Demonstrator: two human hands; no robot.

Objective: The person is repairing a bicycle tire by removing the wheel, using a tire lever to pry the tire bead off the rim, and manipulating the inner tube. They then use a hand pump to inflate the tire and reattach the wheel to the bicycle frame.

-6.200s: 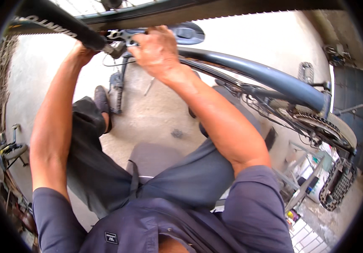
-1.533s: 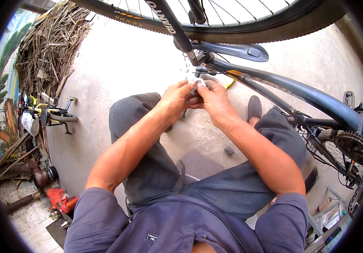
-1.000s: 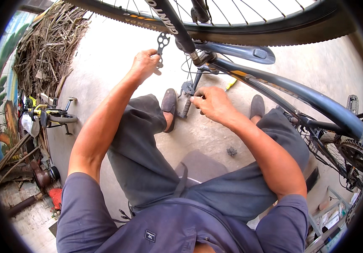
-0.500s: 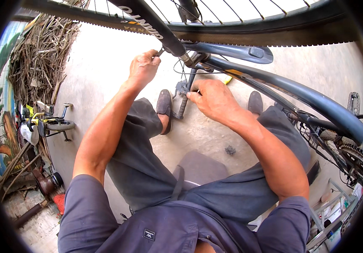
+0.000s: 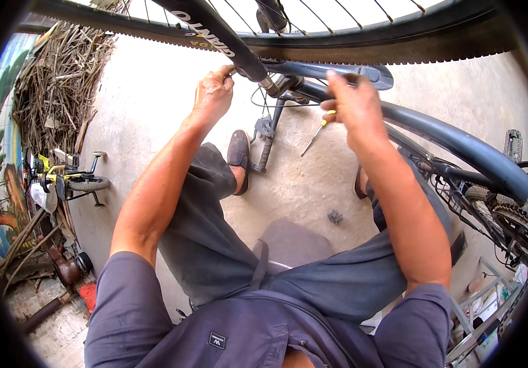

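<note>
A dark bicycle stands upside down before me, its frame tube (image 5: 441, 132) running to the right and its handlebar grip (image 5: 265, 154) down by the floor. My left hand (image 5: 213, 93) is closed beside the black fork leg (image 5: 230, 46); whatever sits in its fingers is hidden. My right hand (image 5: 360, 104), a little smeared by motion, is raised over the frame tube near the blue mudguard (image 5: 337, 72), fingers apart with nothing visible in them. Below it a screwdriver (image 5: 314, 137) with a yellow handle lies on the floor. The brake lever (image 5: 265, 126) is next to the grip.
The wheel's tyre (image 5: 386, 46) arches across the top. A small dark tangled clump (image 5: 335, 217) lies on the floor between my legs. At left are piled sticks (image 5: 55, 80) and a small yellow bike (image 5: 61, 178); at lower right, a metal rack (image 5: 484, 300).
My right hand has moved up and right, away from the brake lever and grip, and its fingers have spread. The screwdriver now shows more fully. The wheel has shifted slightly; my left hand stays by the fork.
</note>
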